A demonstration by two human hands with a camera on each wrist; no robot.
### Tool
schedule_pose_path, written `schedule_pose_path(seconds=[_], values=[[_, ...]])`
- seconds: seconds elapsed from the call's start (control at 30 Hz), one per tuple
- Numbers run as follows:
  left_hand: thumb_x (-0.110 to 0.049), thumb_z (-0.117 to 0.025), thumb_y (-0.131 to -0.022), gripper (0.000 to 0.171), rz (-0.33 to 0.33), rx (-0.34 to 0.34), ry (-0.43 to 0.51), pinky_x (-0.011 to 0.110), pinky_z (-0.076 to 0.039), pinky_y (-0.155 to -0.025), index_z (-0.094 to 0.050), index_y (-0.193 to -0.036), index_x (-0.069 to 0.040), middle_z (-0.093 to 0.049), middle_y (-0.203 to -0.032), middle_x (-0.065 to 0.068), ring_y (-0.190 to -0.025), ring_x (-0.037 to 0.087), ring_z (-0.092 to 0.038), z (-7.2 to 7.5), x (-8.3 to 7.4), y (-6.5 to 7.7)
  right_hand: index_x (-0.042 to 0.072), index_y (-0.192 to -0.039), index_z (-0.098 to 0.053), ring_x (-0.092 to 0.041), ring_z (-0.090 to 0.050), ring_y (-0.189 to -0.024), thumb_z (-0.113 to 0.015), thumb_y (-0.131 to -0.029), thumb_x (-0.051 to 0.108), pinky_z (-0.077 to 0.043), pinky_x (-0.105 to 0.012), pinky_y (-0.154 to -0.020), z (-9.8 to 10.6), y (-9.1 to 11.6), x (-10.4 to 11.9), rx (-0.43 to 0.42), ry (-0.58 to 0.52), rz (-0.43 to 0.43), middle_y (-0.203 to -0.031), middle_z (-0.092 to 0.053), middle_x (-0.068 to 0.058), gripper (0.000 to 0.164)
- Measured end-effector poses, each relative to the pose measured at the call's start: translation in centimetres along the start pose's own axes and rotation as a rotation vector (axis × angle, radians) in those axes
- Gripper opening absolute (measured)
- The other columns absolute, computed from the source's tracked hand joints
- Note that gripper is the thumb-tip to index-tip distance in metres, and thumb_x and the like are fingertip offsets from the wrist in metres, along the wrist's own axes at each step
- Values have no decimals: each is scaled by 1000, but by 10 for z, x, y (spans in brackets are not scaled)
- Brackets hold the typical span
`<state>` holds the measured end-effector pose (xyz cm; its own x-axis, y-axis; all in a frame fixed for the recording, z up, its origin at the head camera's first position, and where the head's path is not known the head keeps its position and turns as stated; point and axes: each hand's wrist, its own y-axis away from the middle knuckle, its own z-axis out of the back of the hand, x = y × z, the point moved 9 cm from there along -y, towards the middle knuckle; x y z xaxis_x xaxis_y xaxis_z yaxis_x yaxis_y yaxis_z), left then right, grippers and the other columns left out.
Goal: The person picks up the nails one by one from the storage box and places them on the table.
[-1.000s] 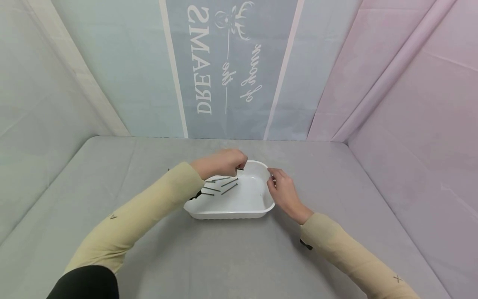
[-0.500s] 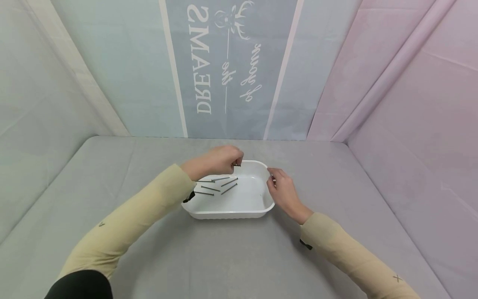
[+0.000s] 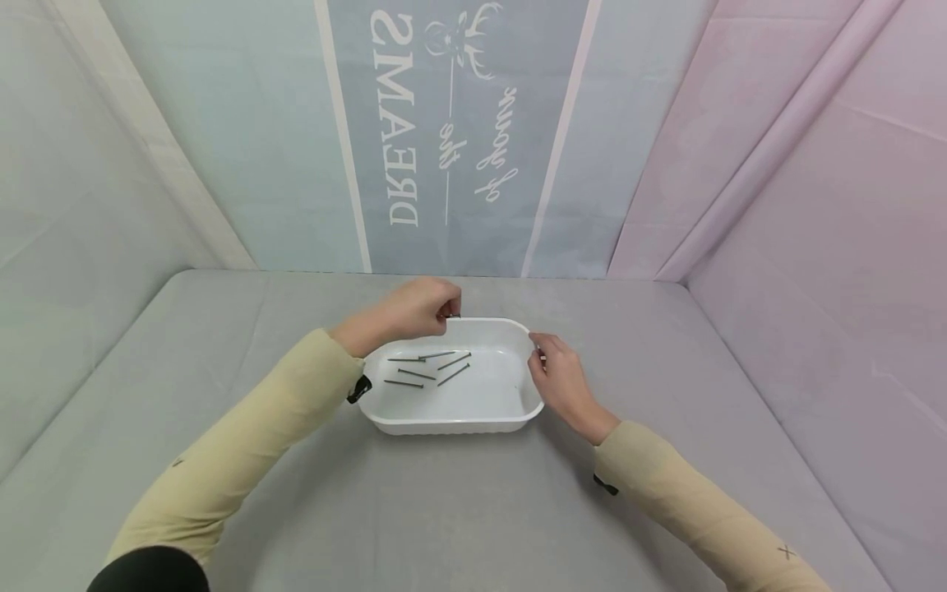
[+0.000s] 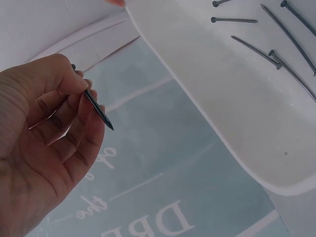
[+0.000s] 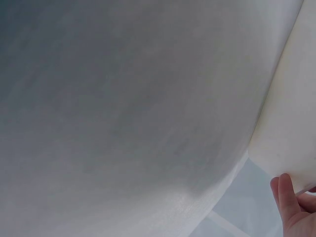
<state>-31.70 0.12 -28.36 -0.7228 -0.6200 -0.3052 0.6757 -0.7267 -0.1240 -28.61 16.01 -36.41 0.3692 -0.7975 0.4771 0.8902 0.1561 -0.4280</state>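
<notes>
My left hand (image 3: 411, 311) pinches a dark nail (image 4: 101, 109) between thumb and fingers, its pointed end sticking out free. That hand is at the back rim of a white rectangular tray (image 3: 459, 427), and in the left wrist view it appears just outside the rim. Inside the tray, several more nails (image 3: 418, 374) lie scattered toward its left half, two of them crossing. At the tray's right end, my right hand (image 3: 564, 378) grips the rim. The right wrist view catches its fingers (image 5: 285, 195) against the tray's outer side.
The tray stands on a grey cloth-covered table (image 3: 473, 510). Beyond the table's back edge hangs a blue-grey cloth (image 3: 459, 247) with white lettering, and pale fabric walls (image 3: 829, 247) rise at both sides.
My left hand has moved left and back with the nail, from over the tray to its back rim, uncovering more of the nails inside. My right hand keeps its place on the tray.
</notes>
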Motion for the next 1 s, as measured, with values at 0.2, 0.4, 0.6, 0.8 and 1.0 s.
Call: schedule_pose_path(seconds=[0.2, 0.4, 0.6, 0.8, 1.0], values=[[10, -55, -72, 17, 12, -36, 39, 26, -42, -61, -60, -81, -4, -58, -73, 4, -65, 15, -47, 8, 6, 7, -7, -115, -56, -24, -62, -86, -46, -86, 0, -53, -28, -65, 0, 0, 0, -4, 8, 2, -111, -59, -20, 31], [9, -56, -73, 17, 45, -54, 65, 27, -44, -62, -61, -84, -3, -60, -77, 6, -67, 16, -51, 14, 12, 14, -7, -115, -57, -24, -62, -86, -46, -86, -1, -53, -27, -65, 0, -1, 1, -8, 4, 7, -111, -59, -20, 31], [9, -56, -73, 17, 61, -91, 98, 28, -46, -64, -61, -85, -2, -60, -80, 8, -69, 17, -53, 19, 18, 22, -7, -115, -56, -24, -62, -86, -46, -86, -1, -53, -27, -65, 0, -1, 1, -4, 3, 0, -111, -59, -20, 31], [9, -56, -72, 17, 69, -124, 115, 28, -47, -64, -61, -85, -1, -61, -81, 9, -70, 18, -54, 23, 25, 29, -7, -115, -56, -24, -62, -86, -46, -87, 0, -53, -27, -65, 1, -1, 1, 1, 4, -1, -111, -59, -20, 32], [9, -56, -73, 16, 96, -173, 140, 28, -47, -65, -62, -85, 0, -62, -82, 8, -71, 19, -55, 29, 33, 38, -7, -116, -56, -24, -62, -88, -46, -87, 1, -53, -27, -66, 0, -1, 0, 14, 4, -11, -112, -58, -20, 32]])
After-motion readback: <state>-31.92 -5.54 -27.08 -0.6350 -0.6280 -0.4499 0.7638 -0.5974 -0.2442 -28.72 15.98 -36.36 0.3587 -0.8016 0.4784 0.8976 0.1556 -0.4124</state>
